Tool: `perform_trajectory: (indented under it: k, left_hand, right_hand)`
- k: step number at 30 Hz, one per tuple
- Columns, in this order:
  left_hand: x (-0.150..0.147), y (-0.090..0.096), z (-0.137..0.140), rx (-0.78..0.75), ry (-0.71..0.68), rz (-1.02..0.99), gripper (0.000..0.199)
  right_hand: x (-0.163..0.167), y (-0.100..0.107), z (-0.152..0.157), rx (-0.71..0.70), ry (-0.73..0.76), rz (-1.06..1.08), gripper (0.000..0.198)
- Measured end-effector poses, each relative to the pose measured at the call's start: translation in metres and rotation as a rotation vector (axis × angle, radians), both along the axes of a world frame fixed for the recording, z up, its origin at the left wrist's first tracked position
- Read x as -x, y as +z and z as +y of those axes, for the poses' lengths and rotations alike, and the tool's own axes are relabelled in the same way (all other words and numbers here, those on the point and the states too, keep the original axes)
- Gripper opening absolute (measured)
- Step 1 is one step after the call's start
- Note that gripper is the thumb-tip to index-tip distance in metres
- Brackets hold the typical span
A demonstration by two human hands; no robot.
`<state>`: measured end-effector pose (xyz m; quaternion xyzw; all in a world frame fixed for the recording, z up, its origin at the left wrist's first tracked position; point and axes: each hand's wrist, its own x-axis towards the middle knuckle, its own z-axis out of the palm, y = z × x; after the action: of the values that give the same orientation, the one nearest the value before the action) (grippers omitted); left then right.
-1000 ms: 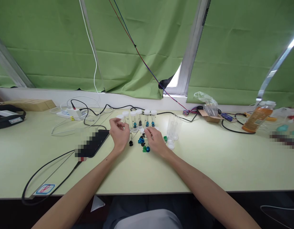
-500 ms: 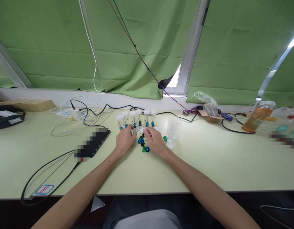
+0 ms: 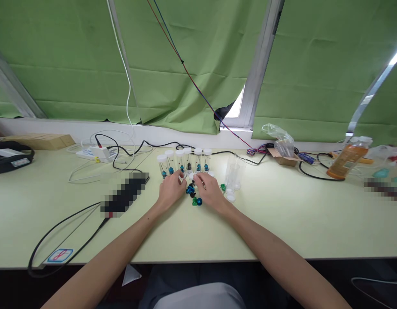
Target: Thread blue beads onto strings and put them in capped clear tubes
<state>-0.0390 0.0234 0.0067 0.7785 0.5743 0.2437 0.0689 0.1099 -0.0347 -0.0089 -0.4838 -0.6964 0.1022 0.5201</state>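
Note:
My left hand (image 3: 171,188) rests on the table with its fingers curled in. Facing it, my right hand (image 3: 209,189) has thumb and forefinger pinched together. What either holds is too small and hidden to name. A small white piece (image 3: 191,176) shows between the fingertips. Below the hands lies a loose cluster of small shiny pieces: blue ones (image 3: 189,189), a round blue one (image 3: 199,201) and a green one (image 3: 194,201), with black bits among them. Behind stand several clear tubes (image 3: 198,161) with white caps, holding blue or dark pieces on thin stems.
Clear tubes without visible contents (image 3: 232,174) stand right of my right hand, with a white cap (image 3: 230,198) and a green piece (image 3: 223,187) nearby. A phone-like black device (image 3: 125,193) with a cable lies left. An orange bottle (image 3: 349,159) leans at the right.
My left hand has drawn slightly back and its fingers have come lower, away from the tubes. My right hand has hardly moved.

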Motion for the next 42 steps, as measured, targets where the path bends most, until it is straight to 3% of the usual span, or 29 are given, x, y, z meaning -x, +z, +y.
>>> perform_trajectory:
  k: [13, 22, 28, 32, 36, 42]
  left_hand:
    - [-0.001, -0.009, 0.005, -0.049, -0.208, -0.159, 0.013]
    - [-0.005, -0.007, -0.002, -0.056, -0.342, -0.163, 0.016]
    - [-0.006, -0.002, -0.005, -0.046, -0.329, -0.142, 0.020]
    - [-0.004, 0.000, -0.003, -0.129, -0.299, -0.108, 0.021]
    - [0.000, -0.002, -0.001, -0.175, -0.223, 0.001, 0.021]
    - [0.001, -0.003, -0.003, -0.119, -0.127, 0.168, 0.021]
  right_hand:
    - [-0.001, 0.001, 0.000, 0.015, 0.005, 0.002, 0.031]
    - [-0.001, 0.002, 0.000, 0.027, -0.005, -0.012, 0.030]
    - [-0.001, 0.003, -0.001, 0.043, 0.004, -0.010, 0.031]
    - [-0.001, 0.002, 0.000, 0.028, 0.013, -0.009, 0.030]
    - [-0.001, 0.001, 0.000, 0.027, 0.008, -0.012, 0.030]
    - [-0.001, 0.000, 0.000, 0.034, 0.000, -0.028, 0.031]
